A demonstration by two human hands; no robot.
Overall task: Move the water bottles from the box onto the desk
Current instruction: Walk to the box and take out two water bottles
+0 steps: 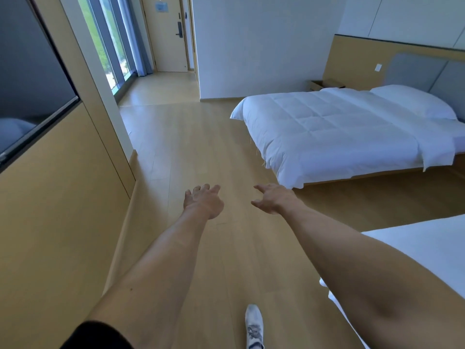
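We hold our left hand [203,200] and right hand [273,199] out over the wooden floor [201,147], fingers loosely spread, gripping nothing. A white bed [334,127] lies beyond the right hand. We see no box, bottles or desk here.

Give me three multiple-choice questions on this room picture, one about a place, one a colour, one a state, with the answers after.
1. Where is the large white-quilted bed?
A. left of the arms
B. ahead on the right
C. against the window

2. What colour is the laced shoe on the wooden plank floor?
A. black
B. red
C. white

3. How are the bare left hand and bare right hand?
A. open, holding nothing
B. gripping a bottle
C. resting on the bed

Answers: 1 B, the bed lies right of the outstretched arms; 2 C, the shoe is white; 3 A, both hands reach out with spread fingers and hold nothing.
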